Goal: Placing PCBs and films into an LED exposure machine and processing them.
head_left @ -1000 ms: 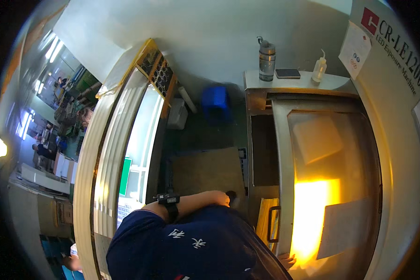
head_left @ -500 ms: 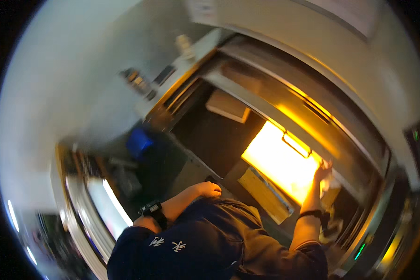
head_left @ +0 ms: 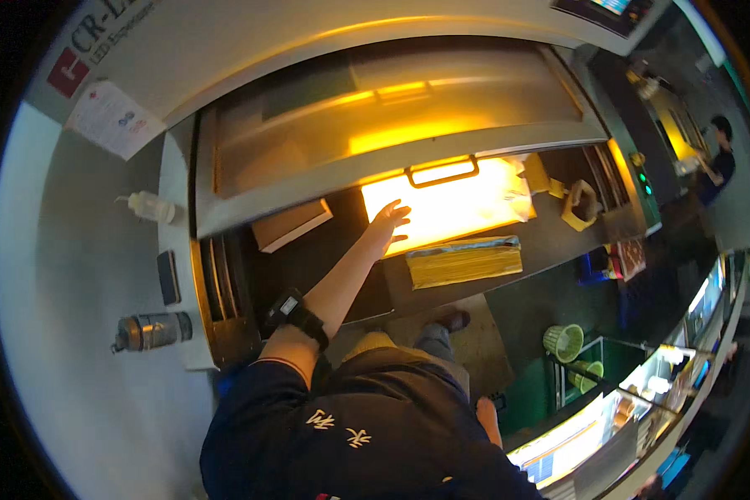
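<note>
My left hand (head_left: 388, 223) is open, fingers spread, over the left end of a brightly glowing panel (head_left: 454, 208). Whether its fingertips touch the panel, I cannot tell. Above the panel a wide framed lid (head_left: 308, 187) of a machine is raised, with a looped handle (head_left: 444, 173) on its front edge. In front of the panel lies a flat yellow slab (head_left: 467, 265) with a silvery back edge. Part of my right arm, low beside my body, ends in my right hand (head_left: 486, 410); its fingers are not distinct. A dark band is near it.
A brown box (head_left: 292, 227) lies left of the panel, a yellowish ring-shaped object (head_left: 581, 206) right. The left ledge holds a squeeze bottle (head_left: 150, 207), a phone (head_left: 167, 277) and a drink bottle (head_left: 152, 332). Green baskets (head_left: 563, 342) stand right; another person (head_left: 717, 167) is farther off.
The view has swung round to the right. My left hand has gone from beside my body to the panel, its fingers now spread. My right hand has left the panel's right end and dropped back.
</note>
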{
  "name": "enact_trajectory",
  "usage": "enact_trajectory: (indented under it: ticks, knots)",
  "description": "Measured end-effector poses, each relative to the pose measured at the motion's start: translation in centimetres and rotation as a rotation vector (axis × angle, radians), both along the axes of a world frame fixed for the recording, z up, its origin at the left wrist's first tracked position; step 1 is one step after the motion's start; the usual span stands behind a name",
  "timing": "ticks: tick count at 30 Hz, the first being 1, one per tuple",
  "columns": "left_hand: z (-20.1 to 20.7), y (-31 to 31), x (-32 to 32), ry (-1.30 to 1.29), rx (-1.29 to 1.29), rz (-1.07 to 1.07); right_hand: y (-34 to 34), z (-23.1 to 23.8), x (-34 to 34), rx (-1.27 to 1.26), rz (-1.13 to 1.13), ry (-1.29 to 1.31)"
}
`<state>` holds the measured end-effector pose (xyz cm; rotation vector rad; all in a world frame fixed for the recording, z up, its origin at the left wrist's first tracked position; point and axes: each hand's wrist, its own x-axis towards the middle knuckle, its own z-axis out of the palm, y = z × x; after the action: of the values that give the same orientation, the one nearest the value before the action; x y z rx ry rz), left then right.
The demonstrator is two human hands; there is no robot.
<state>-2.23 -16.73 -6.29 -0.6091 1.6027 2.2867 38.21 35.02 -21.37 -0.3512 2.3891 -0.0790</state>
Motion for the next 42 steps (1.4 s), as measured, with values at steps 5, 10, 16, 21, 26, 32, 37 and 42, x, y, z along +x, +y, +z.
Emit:
enact_trajectory:
  ticks: [5, 10, 16, 21, 26, 32, 37, 42]
  knots:
    - [-4.8, 4.9, -1.8, -0.086, 0.599, 0.330, -4.5, 5.6, 11.2, -0.379, -0.979, 0.049]
    - [-5.7, 10.8, 2.9, 0.048, 0.747, 0.481, -7.8, 8.6, 11.5, -0.543, -1.242, 0.095]
    - [-0.4, 18.6, 11.2, -0.188, 0.811, 0.488, -4.8, 9.0, 6.5, -0.618, -0.960, 0.062]
    - [1.7, 21.6, 16.3, -0.215, 0.808, 0.535, -2.1, 11.4, 0.4, -0.783, -0.887, -0.017]
    - [11.5, 22.7, 17.6, -0.123, 0.773, 0.495, 0.0, 10.2, -2.1, -0.832, -0.749, -0.046]
    - [20.2, 19.0, 15.5, 0.153, 0.856, 0.323, -0.5, 8.5, -4.3, -0.778, -0.634, -0.144]
    - [28.7, 18.2, 14.1, 0.239, 0.996, 0.286, -1.8, 7.8, -4.4, -0.788, -0.682, -0.099]
    - [34.5, 17.5, 13.1, 0.394, 0.980, 0.341, -4.5, 7.4, -4.0, -0.728, -0.758, -0.111]
